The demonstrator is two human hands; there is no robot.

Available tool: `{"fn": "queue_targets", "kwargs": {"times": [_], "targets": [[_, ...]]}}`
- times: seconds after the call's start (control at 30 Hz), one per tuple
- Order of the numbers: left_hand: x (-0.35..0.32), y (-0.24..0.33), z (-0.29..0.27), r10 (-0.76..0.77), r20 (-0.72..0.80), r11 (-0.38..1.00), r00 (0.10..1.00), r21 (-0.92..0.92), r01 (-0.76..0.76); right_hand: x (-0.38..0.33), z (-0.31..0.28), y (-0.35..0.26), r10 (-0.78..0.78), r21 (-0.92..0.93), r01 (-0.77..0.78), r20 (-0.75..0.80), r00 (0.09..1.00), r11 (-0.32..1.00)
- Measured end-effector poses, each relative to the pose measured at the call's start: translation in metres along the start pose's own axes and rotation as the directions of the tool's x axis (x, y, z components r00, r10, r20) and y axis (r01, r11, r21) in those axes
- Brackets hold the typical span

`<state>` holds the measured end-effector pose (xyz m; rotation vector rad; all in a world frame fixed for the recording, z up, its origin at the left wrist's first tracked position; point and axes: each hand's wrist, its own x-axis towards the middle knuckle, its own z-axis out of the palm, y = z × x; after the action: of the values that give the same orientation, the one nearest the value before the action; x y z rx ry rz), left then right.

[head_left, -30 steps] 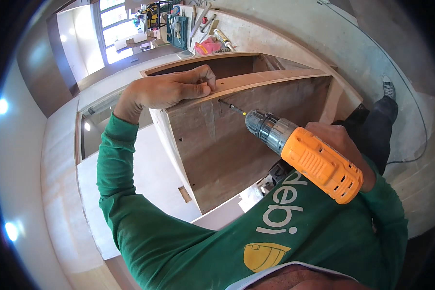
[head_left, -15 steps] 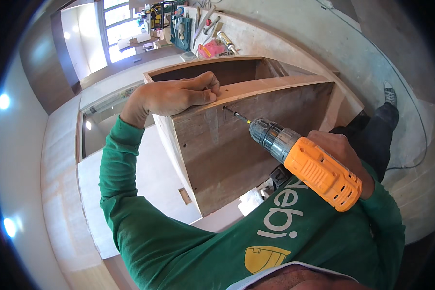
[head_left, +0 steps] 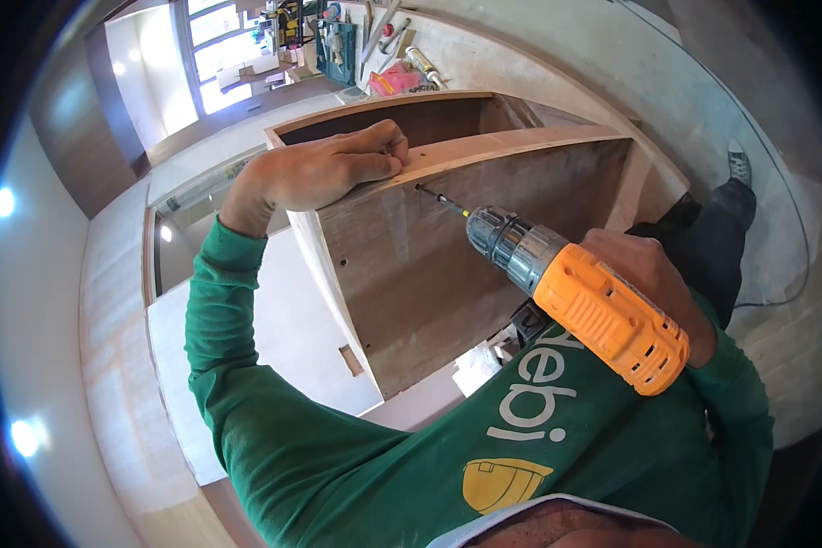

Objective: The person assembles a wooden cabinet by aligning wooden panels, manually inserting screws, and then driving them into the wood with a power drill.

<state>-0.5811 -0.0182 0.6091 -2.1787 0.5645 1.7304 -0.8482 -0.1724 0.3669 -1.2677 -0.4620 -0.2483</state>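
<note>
My right hand point(head_left: 637, 267) is closed round the grip of an orange and grey cordless drill point(head_left: 603, 315), which points up and to the left. The tip of its thin bit point(head_left: 441, 199) meets the brown side panel of an open wooden cabinet point(head_left: 447, 283), just below the top edge. Close by on the left, my left hand point(head_left: 324, 172) rests over that edge with its fingers curled against the pale wood strip. Whatever lies under those fingers is hidden. A small dark hole point(head_left: 342, 262) shows lower on the panel.
Behind the cabinet, a long pale board point(head_left: 484, 59) bears a caulk tube point(head_left: 425, 66), a pink plastic bag point(head_left: 395, 80) and several hand tools. A teal tool case point(head_left: 338, 53) stands beside them. A dark cable point(head_left: 749, 123) runs along the floor at right, near a sneaker point(head_left: 738, 164).
The view has shifted slightly. The drill bit stays at nearly the same spot on the panel, and my left hand keeps its place on the edge.
</note>
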Motion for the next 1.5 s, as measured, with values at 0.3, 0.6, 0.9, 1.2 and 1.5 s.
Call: {"fn": "queue_targets", "kwargs": {"times": [0.3,0.6,0.9,1.2,1.5], "targets": [[-0.003,0.003,-0.003,-0.071,0.017,0.994,0.997,0.079,0.07,0.0,0.002,-0.003,0.062,-0.045,-0.062,0.008,0.998,0.997],[0.002,0.011,-0.008,-0.183,0.084,0.982,0.979,0.07,0.177,0.004,0.001,-0.005,0.035,0.004,-0.035,-0.005,0.999,0.999],[-0.028,0.037,-0.016,-0.403,0.04,0.873,0.914,0.318,0.371,0.004,0.002,-0.001,-0.038,-0.057,0.038,-0.004,0.999,0.998],[-0.052,0.03,0.012,-0.339,-0.215,0.892,0.916,0.236,0.386,0.001,0.001,0.001,0.018,-0.037,-0.017,0.004,1.0,0.999],[-0.057,0.023,0.018,-0.243,-0.296,0.911,0.924,0.257,0.322,0.006,0.003,0.003,0.001,-0.047,-0.003,-0.038,0.999,0.999]]}}
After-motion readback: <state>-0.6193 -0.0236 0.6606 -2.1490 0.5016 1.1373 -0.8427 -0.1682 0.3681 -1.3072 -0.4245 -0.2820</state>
